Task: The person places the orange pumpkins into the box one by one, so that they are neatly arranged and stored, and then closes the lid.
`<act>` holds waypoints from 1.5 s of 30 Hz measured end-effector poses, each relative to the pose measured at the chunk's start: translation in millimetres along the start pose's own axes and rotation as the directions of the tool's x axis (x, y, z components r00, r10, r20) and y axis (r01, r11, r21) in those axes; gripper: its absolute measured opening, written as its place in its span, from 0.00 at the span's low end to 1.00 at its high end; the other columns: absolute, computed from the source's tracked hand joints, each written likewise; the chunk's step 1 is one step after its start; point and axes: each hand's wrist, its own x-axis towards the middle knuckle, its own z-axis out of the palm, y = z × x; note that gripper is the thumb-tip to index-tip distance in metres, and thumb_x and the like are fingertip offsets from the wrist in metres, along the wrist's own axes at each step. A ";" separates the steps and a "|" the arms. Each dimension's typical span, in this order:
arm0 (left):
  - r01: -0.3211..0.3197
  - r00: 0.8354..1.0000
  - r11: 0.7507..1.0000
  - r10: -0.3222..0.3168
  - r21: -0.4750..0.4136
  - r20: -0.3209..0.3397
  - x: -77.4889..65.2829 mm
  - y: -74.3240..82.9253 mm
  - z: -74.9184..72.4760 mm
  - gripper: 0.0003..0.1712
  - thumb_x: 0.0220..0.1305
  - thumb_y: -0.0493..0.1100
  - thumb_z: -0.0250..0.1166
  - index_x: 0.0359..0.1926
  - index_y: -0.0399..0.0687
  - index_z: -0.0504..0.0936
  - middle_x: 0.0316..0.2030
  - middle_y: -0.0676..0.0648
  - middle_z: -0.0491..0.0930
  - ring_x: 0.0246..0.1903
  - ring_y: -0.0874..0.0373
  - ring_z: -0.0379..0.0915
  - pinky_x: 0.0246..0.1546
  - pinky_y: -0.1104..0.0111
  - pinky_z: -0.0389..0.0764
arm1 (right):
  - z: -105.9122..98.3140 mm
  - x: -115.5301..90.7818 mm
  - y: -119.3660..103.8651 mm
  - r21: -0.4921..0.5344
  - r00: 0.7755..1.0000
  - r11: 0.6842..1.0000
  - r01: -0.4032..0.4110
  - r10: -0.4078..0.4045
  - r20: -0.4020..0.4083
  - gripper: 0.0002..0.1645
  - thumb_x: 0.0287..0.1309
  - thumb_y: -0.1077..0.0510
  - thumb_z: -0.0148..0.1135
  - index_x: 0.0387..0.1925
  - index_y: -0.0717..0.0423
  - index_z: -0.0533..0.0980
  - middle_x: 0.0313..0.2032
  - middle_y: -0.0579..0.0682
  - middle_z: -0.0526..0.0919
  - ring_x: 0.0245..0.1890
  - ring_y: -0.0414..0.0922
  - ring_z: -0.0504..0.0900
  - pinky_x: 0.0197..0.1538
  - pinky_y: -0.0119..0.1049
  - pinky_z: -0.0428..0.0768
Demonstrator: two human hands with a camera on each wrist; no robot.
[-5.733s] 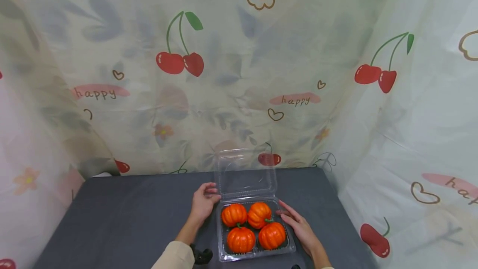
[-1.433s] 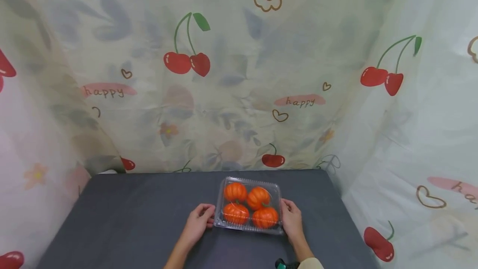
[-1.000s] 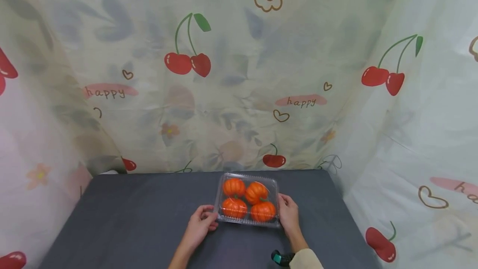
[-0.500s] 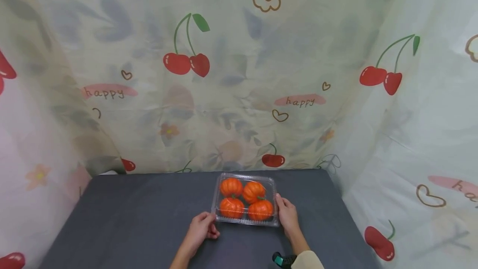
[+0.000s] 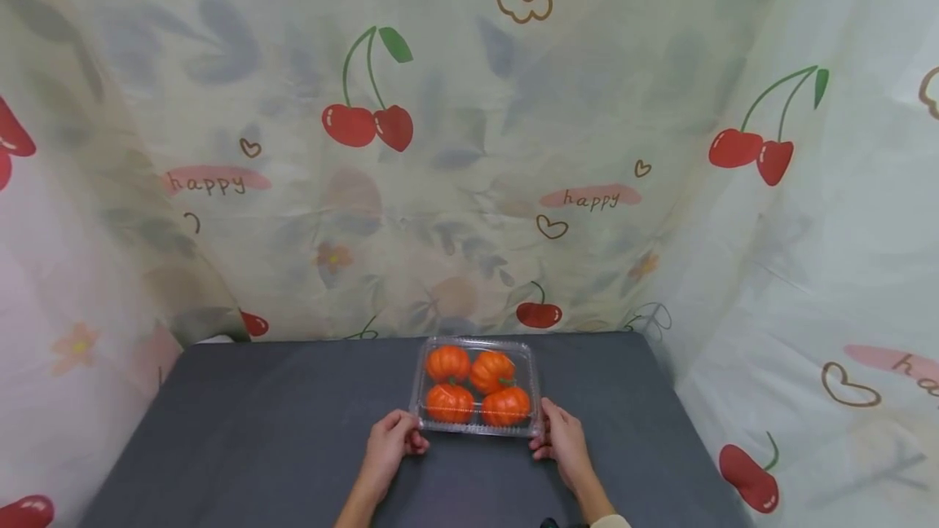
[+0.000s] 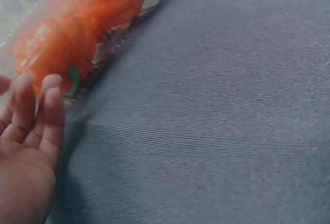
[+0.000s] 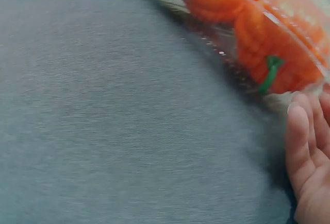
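A clear plastic clamshell box (image 5: 477, 429) rests on the dark grey tabletop with its lid down. Inside are several small orange pumpkins (image 5: 451, 403) with green stems. My left hand (image 5: 389, 445) grips the box's near left corner; in the left wrist view its fingertips (image 6: 53, 98) are bent up against that corner, with the thumb only partly visible. At the near right corner, my right hand (image 5: 563, 442) curls its fingers around the edge. The right wrist view shows its fingers (image 7: 298, 131) touching the box beneath a pumpkin (image 7: 281, 54).
Grey cloth (image 5: 293, 414) covers the table on both sides of the box. A printed curtain (image 5: 440, 186) with cherries hangs close behind the table's back edge and along its sides. A small dark object (image 5: 548, 522) shows by the right wrist at the bottom.
The lid, raised in the oldest frame, is now down. The box has moved farther back and lately a little left. My right hand has slid down from its right side to the near corner.
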 end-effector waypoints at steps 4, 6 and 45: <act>-0.006 1.000 0.999 0.005 -0.032 -0.016 1.2 -5.8 1.3 0.07 0.68 0.35 0.56 0.33 0.35 0.76 0.19 0.52 0.75 0.23 0.58 0.81 0.29 0.67 0.85 | -0.6 -5.8 6.8 -0.022 0.994 1.000 -0.022 0.024 0.104 0.37 0.73 0.29 0.42 0.23 0.53 0.75 0.17 0.46 0.80 0.14 0.39 0.78 0.19 0.33 0.78; -0.011 0.999 1.000 0.011 -0.028 -0.032 1.3 -8.3 1.3 0.07 0.67 0.35 0.55 0.32 0.36 0.76 0.19 0.52 0.75 0.23 0.58 0.81 0.28 0.67 0.85 | -2.0 -7.8 9.4 -0.022 0.987 1.000 0.008 -0.004 0.163 0.37 0.74 0.32 0.42 0.25 0.55 0.77 0.18 0.45 0.81 0.16 0.39 0.79 0.21 0.32 0.78; -0.054 0.998 0.998 0.054 -0.011 -0.038 1.7 -18.3 -6.3 0.08 0.62 0.33 0.57 0.25 0.39 0.77 0.14 0.53 0.72 0.23 0.61 0.80 0.31 0.71 0.83 | -17.7 -3.9 13.5 0.051 0.951 0.998 0.031 -0.045 0.305 0.12 0.71 0.51 0.57 0.35 0.54 0.76 0.25 0.44 0.76 0.24 0.39 0.73 0.29 0.32 0.76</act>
